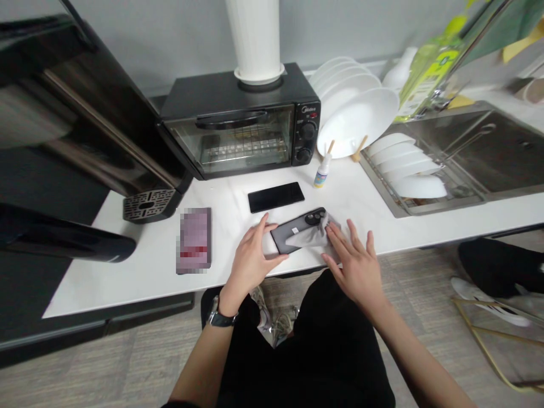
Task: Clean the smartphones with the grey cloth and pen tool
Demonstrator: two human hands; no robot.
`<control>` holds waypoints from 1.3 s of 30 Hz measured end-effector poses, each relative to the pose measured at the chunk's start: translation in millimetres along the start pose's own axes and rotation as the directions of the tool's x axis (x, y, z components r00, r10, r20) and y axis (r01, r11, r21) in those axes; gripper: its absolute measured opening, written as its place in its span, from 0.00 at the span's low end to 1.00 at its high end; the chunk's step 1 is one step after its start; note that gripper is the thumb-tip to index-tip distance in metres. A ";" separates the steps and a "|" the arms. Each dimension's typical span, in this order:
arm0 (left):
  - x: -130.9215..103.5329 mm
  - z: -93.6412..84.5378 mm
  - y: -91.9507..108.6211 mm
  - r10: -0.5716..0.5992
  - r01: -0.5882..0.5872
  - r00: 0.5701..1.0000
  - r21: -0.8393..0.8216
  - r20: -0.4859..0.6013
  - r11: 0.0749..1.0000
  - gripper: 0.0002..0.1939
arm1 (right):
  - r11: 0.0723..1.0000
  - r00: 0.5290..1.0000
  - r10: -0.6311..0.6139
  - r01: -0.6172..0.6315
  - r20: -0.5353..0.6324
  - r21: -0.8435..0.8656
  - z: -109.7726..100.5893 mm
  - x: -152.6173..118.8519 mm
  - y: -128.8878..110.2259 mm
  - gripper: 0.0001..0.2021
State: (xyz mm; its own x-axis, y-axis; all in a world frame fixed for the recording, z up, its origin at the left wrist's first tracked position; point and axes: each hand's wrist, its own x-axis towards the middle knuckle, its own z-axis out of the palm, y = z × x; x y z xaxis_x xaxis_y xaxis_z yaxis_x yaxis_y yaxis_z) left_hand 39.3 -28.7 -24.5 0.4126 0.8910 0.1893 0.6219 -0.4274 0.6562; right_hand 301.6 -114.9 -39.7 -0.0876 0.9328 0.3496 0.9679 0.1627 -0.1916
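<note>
- gray phone [285,234]: back up, slanted near the front edge of the white counter [148,260]; lens end partly hidden by a pale cloth [312,238].
- left hand [250,255]: forefinger and thumb part-closed around the phone's left end, touching upper edge and lower corner; remaining fingers mostly hidden.
- right hand [357,267]: fingers fanned, thumb well apart; fingertips lie on the cloth by the lenses. cloth under the hand is out of sight.
- black phone [276,197]: flat, just beyond the gray one; screen dark.
- purple-gray item [194,239]: left of both hands, pixelated; cannot identify it.
- small white bottle [323,171]: upright by the toaster oven [242,133]; label unreadable.
- white vessel [256,37]: on the oven, top cut off.
- green bottle [433,73]: blurred, top right.
- striped shoe [488,300]: far right, partly behind a gold frame [476,334].
</note>
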 end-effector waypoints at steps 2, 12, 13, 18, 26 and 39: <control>0.1 -0.3 0.3 0.000 0.000 1.000 0.016 0.004 1.000 0.58 | 0.998 0.997 0.066 -0.067 -0.038 -0.010 1.1 5.8 6.3 0.33; -1.5 1.0 0.5 0.063 -0.061 0.998 0.054 -0.027 0.997 0.45 | 0.982 0.999 -0.052 0.051 0.000 0.180 26.8 41.5 -9.6 0.32; -1.7 1.0 1.3 0.070 -0.068 0.997 0.063 -0.030 0.996 0.44 | 0.979 1.000 0.006 -0.001 -0.024 0.206 27.5 41.8 -2.1 0.31; -7.1 -1.7 6.1 0.151 -0.146 0.988 0.105 -0.041 0.984 0.28 | 0.824 0.947 0.301 -0.200 -0.111 0.530 26.3 37.4 19.2 0.22; 0.2 -7.4 14.1 -0.056 0.070 0.996 0.208 -0.075 0.976 0.18 | 0.685 0.874 0.438 -0.172 -0.212 0.707 13.9 25.9 14.1 0.20; 95.8 -20.8 -16.0 0.095 -0.079 0.995 0.429 -0.017 0.900 0.31 | 0.959 0.996 0.003 0.024 -0.095 0.282 24.0 21.1 -0.2 0.17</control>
State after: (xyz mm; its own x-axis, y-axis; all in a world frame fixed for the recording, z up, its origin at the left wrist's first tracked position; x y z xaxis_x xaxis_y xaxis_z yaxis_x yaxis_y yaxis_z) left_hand 55.0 66.7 -1.6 0.4584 0.8487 0.2637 0.8125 -0.5205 0.2625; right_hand 293.9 -87.6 -54.3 -0.0617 0.8987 0.4342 0.8596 0.2689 -0.4345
